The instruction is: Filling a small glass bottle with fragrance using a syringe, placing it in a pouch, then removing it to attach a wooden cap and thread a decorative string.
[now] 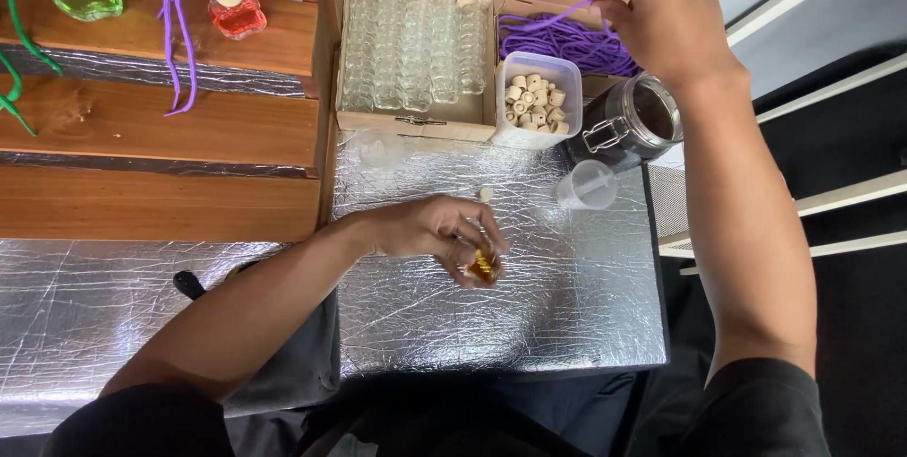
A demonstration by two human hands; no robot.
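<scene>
The foil-covered bench [567, 315] runs under everything, its near edge cut off by the person's dark clothing. At its far end an open cardboard box [416, 121] holds rows of clear empty bottles [411, 46]; just right of the box lies a heap of purple cords [567, 41], with a dark glass jar [633, 121] and a clear tub of wooden caps [537, 103] in front. The right hand [661, 17] pinches one purple cord, lifting it. Nearer than the box, the left hand [435, 230] has its grip closed round a small bottle [484, 266] of amber liquid, mostly hidden by fingers, perhaps uncapped.
</scene>
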